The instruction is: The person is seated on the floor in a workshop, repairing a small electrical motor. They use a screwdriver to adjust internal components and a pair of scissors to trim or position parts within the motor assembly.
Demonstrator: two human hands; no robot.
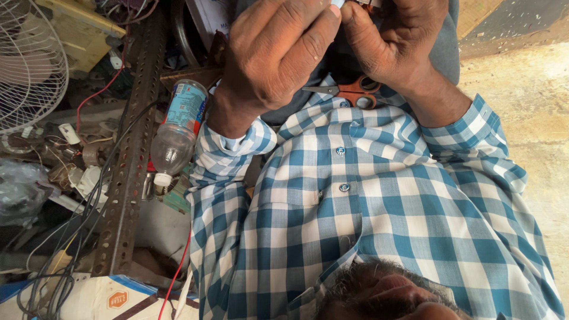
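Small pale piece (336,3), cut off at 12 o'clock, sits pinched between closed fingertips of my left hand (269,59) and right hand (391,44); a firm, steady pinch above the scissors (355,92) is advised

The right of the frame is bare floor (533,89) with open passage, while the left is blocked by a perforated metal bar (127,160), tangled wires (59,261), a lying plastic bottle (175,136) and a fan grille (26,65), with scissors (352,92) at upper centre.

Blue-white checked shirt (379,201), orange-handled scissors (355,92)
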